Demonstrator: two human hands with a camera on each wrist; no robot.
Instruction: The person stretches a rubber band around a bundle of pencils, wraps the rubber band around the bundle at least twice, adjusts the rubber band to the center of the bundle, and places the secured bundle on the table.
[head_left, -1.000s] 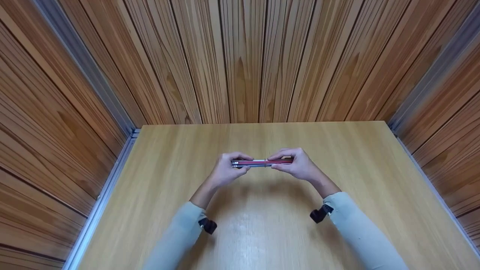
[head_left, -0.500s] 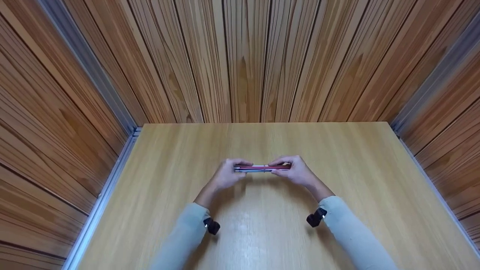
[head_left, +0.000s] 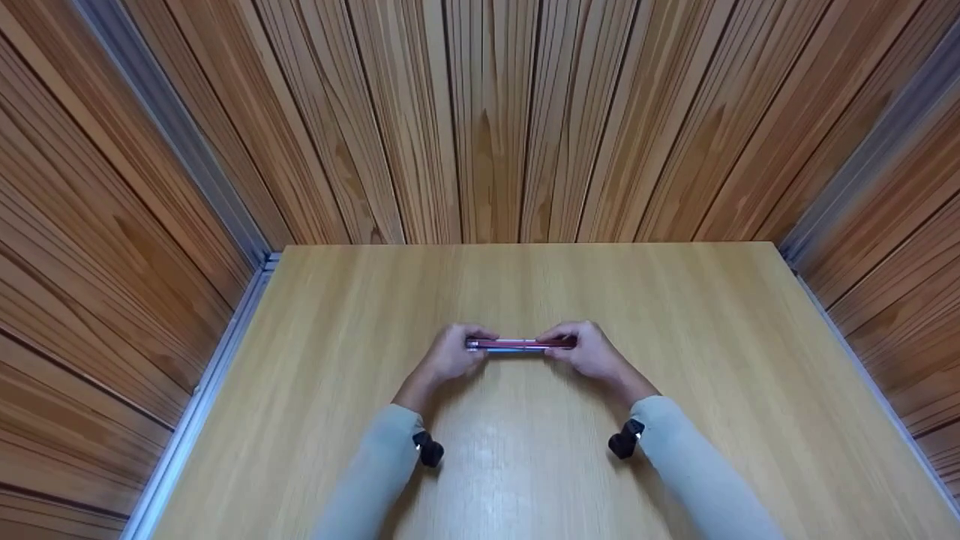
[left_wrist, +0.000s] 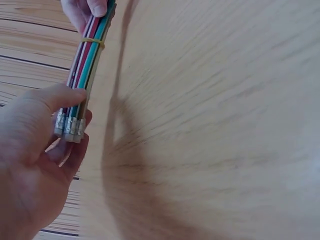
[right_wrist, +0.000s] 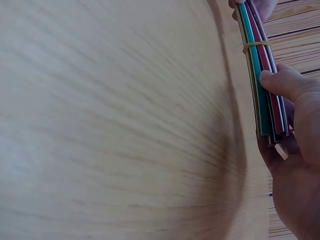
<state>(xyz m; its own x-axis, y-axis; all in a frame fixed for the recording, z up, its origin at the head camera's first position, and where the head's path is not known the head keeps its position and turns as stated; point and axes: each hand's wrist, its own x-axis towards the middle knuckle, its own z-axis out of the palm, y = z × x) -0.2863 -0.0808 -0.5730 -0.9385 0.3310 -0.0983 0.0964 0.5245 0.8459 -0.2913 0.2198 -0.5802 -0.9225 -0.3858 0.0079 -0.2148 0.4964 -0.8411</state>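
Note:
A bundle of several coloured pencils lies crosswise between my two hands, close over the tabletop. A yellowish rubber band goes round its middle. Teal, dark red and purple barrels show. My left hand pinches the end with metal ferrules and erasers, thumb on the near side and fingers behind. The opposite, unsharpened end is pinched by my right hand, its thumb lying along the barrels. Parts of both ends are hidden by the fingers.
Beneath the hands is a light wooden table. Wood-plank walls rise behind it and at both sides, with metal rails along the side edges. A small black camera sits on each wrist.
Both hands have come down and slightly nearer the body with the pencil bundle, closer to the tabletop. The grip on each end stays the same.

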